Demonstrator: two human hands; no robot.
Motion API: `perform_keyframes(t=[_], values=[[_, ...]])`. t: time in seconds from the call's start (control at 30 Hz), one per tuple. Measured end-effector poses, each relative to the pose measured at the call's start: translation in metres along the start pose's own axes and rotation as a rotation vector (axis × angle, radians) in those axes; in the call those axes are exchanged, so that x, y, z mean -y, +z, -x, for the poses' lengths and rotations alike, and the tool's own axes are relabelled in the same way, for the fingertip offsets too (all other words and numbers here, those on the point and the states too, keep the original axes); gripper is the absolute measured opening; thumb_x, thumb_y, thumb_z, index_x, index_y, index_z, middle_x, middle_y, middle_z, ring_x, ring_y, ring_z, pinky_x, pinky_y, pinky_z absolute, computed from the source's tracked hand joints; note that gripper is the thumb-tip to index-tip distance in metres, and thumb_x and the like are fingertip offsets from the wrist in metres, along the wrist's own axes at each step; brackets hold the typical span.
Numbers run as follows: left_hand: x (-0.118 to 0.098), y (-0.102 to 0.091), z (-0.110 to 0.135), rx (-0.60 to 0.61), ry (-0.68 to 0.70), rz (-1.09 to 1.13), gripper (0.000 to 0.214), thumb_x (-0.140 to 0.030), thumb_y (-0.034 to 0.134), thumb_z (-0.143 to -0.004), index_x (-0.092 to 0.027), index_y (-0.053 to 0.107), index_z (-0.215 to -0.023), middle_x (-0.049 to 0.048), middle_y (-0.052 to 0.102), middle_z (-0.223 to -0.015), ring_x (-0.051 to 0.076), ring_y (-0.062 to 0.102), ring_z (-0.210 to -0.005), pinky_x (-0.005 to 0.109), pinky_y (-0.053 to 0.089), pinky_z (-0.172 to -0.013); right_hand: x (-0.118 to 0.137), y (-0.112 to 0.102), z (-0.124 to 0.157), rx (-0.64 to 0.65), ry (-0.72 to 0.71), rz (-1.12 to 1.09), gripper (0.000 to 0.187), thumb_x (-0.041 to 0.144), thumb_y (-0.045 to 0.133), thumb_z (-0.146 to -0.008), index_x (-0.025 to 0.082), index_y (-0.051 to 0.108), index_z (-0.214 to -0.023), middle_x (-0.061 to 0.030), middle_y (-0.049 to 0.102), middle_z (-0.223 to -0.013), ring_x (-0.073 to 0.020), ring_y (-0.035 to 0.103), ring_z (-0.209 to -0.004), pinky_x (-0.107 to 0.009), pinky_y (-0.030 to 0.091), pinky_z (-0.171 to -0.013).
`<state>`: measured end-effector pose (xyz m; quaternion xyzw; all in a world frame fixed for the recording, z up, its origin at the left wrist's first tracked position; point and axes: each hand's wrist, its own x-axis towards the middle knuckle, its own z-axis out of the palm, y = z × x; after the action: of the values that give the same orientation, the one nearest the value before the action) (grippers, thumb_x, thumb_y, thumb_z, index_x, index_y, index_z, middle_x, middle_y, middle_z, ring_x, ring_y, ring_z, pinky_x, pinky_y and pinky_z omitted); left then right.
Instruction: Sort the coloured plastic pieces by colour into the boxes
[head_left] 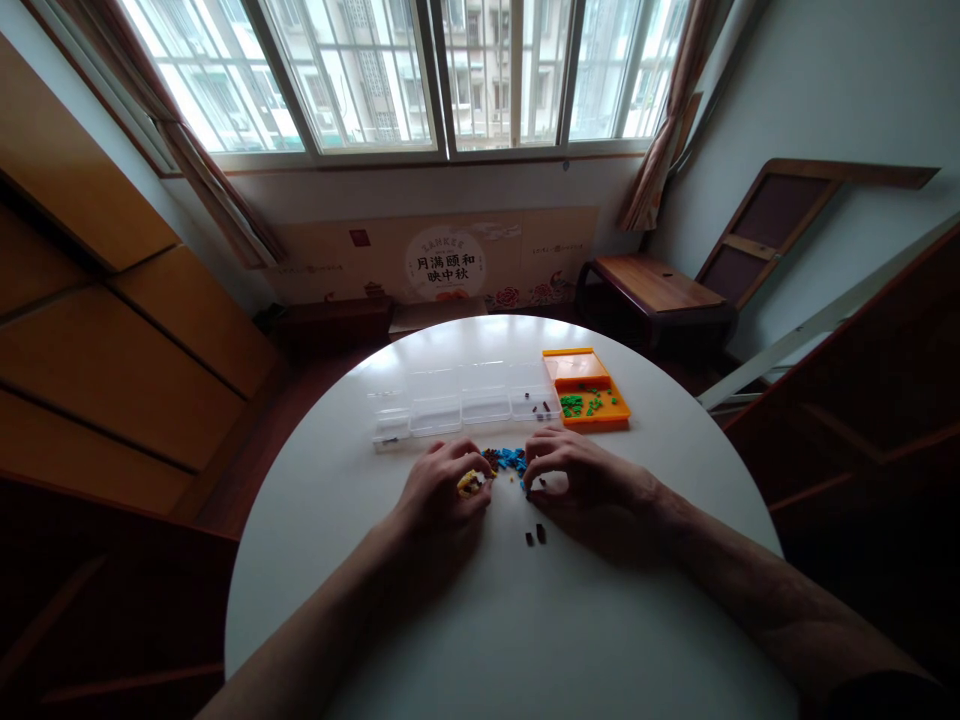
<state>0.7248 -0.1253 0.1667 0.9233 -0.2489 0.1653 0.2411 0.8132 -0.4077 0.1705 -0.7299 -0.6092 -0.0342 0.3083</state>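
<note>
My left hand point(439, 487) rests on the white round table, its thumb and index finger curled together. Through the loop of its fingers show small yellow pieces point(469, 484); whatever its fingertips hold is hidden. My right hand point(570, 472) pinches at the table top, with a small dark block point(529, 493) at its fingertips. Between both hands lies a pile of small blue building blocks point(510, 458), with brown ones point(491, 457) at its left side. Nearer to me, a dark block point(541, 533) lies beside a smaller dark block point(529, 539).
Behind the hands stands a clear plastic compartment box point(436, 415) with a few dark pieces in its right end. An orange tray point(596, 424) holding several green pieces adjoins it. Past the round table point(315, 560) are a wooden chair point(660, 285) and a window.
</note>
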Motion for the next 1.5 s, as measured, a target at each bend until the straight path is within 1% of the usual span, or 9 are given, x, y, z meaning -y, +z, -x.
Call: perform_keyframes(t=[0.2,0.37,0.5,0.63,0.8,1.03,1.23,1.37,1.5], values=[[-0.002,0.001,-0.003,-0.011,0.172,0.059,0.007,-0.024,0.07,-0.091,-0.024,0.076,-0.095,0.0039,0.077,-0.101,0.018,0.072,-0.089,0.034,0.049,-0.086,-0.007,0.008,0.0,-0.016,-0.032,0.009,0.012,0.018,0.077,-0.092,0.027,0.078,-0.099,-0.0018,0.073,-0.097,-0.0185,0.065,-0.089,-0.036,0.052,-0.092],[-0.012,0.004,-0.001,0.074,0.333,0.169,0.012,-0.035,0.076,-0.094,-0.026,0.079,-0.1,0.0035,0.075,-0.096,0.017,0.07,-0.084,0.031,0.051,-0.08,-0.01,0.008,0.001,-0.047,-0.035,0.045,0.008,0.021,0.075,-0.095,0.028,0.079,-0.098,-0.0016,0.073,-0.096,-0.0191,0.066,-0.091,-0.038,0.052,-0.095],[-0.02,0.007,0.0,0.121,0.35,0.192,0.028,-0.05,0.085,-0.089,-0.027,0.082,-0.104,0.0041,0.076,-0.1,0.017,0.068,-0.082,0.03,0.052,-0.08,-0.009,0.008,0.001,-0.053,-0.045,0.074,0.008,0.021,0.074,-0.096,0.028,0.078,-0.098,-0.0023,0.073,-0.097,-0.0195,0.066,-0.093,-0.038,0.052,-0.097],[-0.017,0.014,0.001,0.172,0.366,0.172,0.029,-0.055,0.084,-0.091,-0.029,0.084,-0.103,0.0031,0.076,-0.096,0.016,0.066,-0.081,0.029,0.051,-0.082,-0.01,0.011,0.001,-0.069,-0.041,0.088,0.008,0.022,0.074,-0.094,0.026,0.076,-0.101,-0.0045,0.072,-0.104,-0.0199,0.066,-0.095,-0.038,0.054,-0.096],[-0.007,0.026,0.002,0.155,0.412,0.18,0.016,-0.045,0.077,-0.099,-0.033,0.086,-0.104,0.0018,0.075,-0.091,0.015,0.065,-0.078,0.027,0.048,-0.078,-0.01,0.011,0.0,-0.054,-0.046,0.069,0.009,0.02,0.074,-0.094,0.026,0.077,-0.1,-0.0038,0.071,-0.103,-0.0192,0.067,-0.093,-0.037,0.054,-0.095],[-0.005,0.029,0.002,0.133,0.44,0.156,0.022,-0.047,0.074,-0.1,-0.031,0.085,-0.11,0.003,0.077,-0.095,0.015,0.066,-0.079,0.027,0.051,-0.078,-0.01,0.009,-0.001,-0.034,-0.05,0.061,0.011,0.018,0.072,-0.096,0.026,0.078,-0.1,-0.0034,0.072,-0.1,-0.0191,0.067,-0.093,-0.037,0.054,-0.095],[-0.005,0.03,0.002,0.15,0.452,0.139,0.015,-0.038,0.073,-0.103,-0.033,0.085,-0.111,0.0012,0.075,-0.093,0.013,0.063,-0.077,0.025,0.049,-0.077,-0.012,0.012,-0.001,-0.038,-0.037,0.099,0.009,0.017,0.073,-0.096,0.025,0.077,-0.099,-0.0033,0.072,-0.099,-0.0193,0.066,-0.093,-0.038,0.053,-0.097],[-0.005,0.032,0.002,0.135,0.453,0.159,0.017,-0.038,0.07,-0.105,-0.031,0.084,-0.109,0.0022,0.074,-0.091,0.014,0.065,-0.079,0.025,0.05,-0.078,-0.013,0.013,-0.002,-0.147,0.007,0.112,0.007,0.02,0.071,-0.101,0.024,0.076,-0.1,-0.0037,0.073,-0.098,-0.0194,0.067,-0.093,-0.036,0.053,-0.095],[-0.004,0.033,0.002,0.142,0.434,0.167,0.016,-0.039,0.072,-0.103,-0.03,0.084,-0.106,0.0027,0.075,-0.091,0.015,0.066,-0.08,0.026,0.052,-0.079,-0.018,0.009,-0.002,-0.431,0.141,0.208,0.009,0.024,0.069,-0.105,0.024,0.077,-0.1,-0.0052,0.074,-0.097,-0.0218,0.068,-0.093,-0.039,0.054,-0.092]])
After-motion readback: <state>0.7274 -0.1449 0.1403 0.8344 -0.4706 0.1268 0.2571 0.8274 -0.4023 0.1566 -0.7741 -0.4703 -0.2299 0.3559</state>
